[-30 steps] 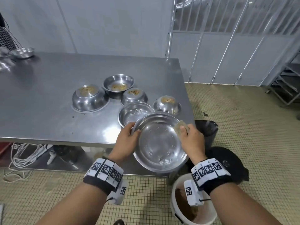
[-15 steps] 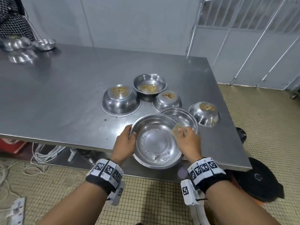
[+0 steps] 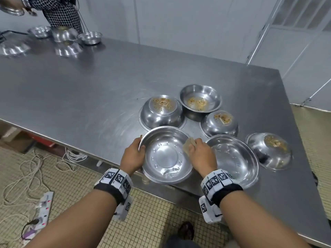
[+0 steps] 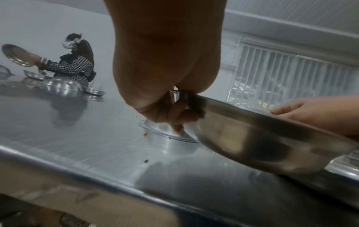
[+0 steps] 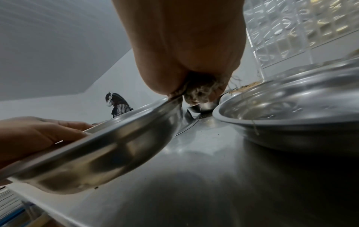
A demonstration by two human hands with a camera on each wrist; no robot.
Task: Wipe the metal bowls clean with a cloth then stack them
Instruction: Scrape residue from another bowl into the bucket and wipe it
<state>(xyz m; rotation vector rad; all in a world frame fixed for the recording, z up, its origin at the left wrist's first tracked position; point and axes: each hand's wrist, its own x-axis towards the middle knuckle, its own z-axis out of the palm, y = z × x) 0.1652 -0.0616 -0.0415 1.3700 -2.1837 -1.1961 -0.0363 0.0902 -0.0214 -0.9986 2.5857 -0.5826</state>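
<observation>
A wide shiny metal bowl (image 3: 165,156) hangs tilted just above the steel table's near edge. My left hand (image 3: 137,151) grips its left rim, thumb inside and fingers beneath (image 4: 180,113). At the right rim my right hand (image 3: 195,149) pinches a small beige cloth (image 3: 188,145) against the rim (image 5: 198,93). Beside it on the right, a second clean bowl (image 3: 232,158) stands upright on the table. Behind lie a soiled upright bowl (image 3: 199,102) and three upside-down bowls (image 3: 162,111) (image 3: 219,123) (image 3: 269,150) with food bits on their bases.
The steel table (image 3: 80,90) stretches far to the left and back. Another person (image 3: 59,9) handles more bowls (image 3: 66,34) at the far left corner. Cables and a power strip (image 3: 43,208) lie on the tiled floor beneath the near edge.
The held bowl has come from beyond the table's corner to over the table, left of the clean bowl. Both hands keep their hold. The view has swung left.
</observation>
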